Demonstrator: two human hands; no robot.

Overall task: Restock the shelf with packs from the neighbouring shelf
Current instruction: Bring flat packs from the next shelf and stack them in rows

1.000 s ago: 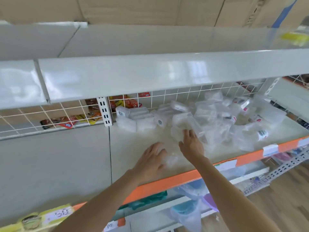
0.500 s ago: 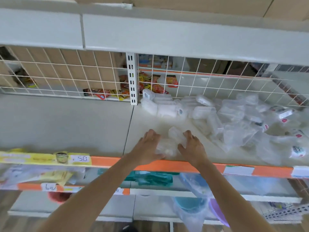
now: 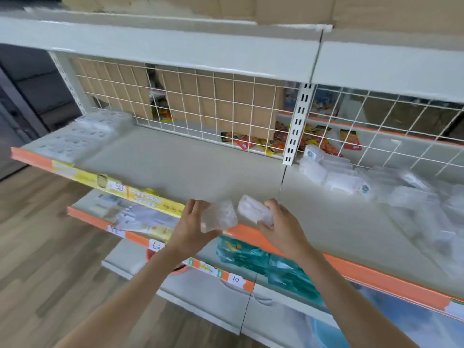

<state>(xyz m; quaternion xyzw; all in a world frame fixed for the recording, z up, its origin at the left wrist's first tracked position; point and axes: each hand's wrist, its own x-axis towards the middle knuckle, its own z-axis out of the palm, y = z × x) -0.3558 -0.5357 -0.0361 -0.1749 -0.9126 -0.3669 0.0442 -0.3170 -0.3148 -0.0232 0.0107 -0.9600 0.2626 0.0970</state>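
Two packs: we carry one clear plastic pack in each hand, both held just above the orange front edge [image 3: 253,236] of the shelf, close side by side but not touching.
Left fingers: curled round the left pack [image 3: 219,216], thumb under its lower end, fingertips over the top; the left hand [image 3: 192,227] sits at about 7 o'clock from its pack.
Right fingers: wrapped over the right pack [image 3: 254,210], pinching it from the 4 o'clock side; the right hand [image 3: 281,227] covers its near end.
Source pile: loose clear packs [image 3: 414,204] lie heaped on the neighbouring shelf bay at 3 o'clock, well apart from our hands, beyond the slotted upright [image 3: 297,126].
Target bay: the grey shelf board [image 3: 175,167] stretches toward 11 o'clock, with a stack of similar packs [image 3: 82,136] at its far left end by 10 o'clock.
Handling: we judge the packs light, thin-walled and somewhat crushable, with a slick wrapper that could slide in a loose grip.
Where to hold: we would grip across the short sides, thumb opposite fingers, firmly enough to stop slipping yet not denting.
Blur: the picture is smeared, so labels on the packs cannot be read.
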